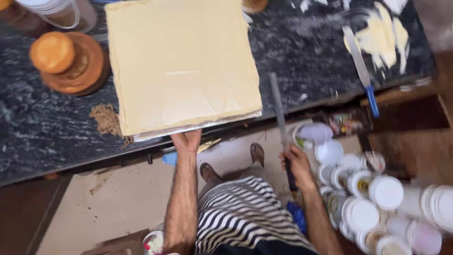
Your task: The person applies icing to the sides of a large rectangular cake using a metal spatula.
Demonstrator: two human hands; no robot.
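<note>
A large square cake [181,66] coated in pale cream sits on a silver board [198,128] that overhangs the dark stone counter [42,127]. My left hand [186,140] reaches under the board's front edge and touches it from below. My right hand [295,163] grips the dark handle of a long flat spatula [278,111], whose blade points up toward the cake's right side without touching it.
Round brown cake layers [68,59] stand at the counter's left, with brown crumbs [106,120] near the board. A blue-handled palette knife [361,66] lies by smeared cream [380,35] at the right. Several white-lidded tubs [373,198] crowd the floor at the right.
</note>
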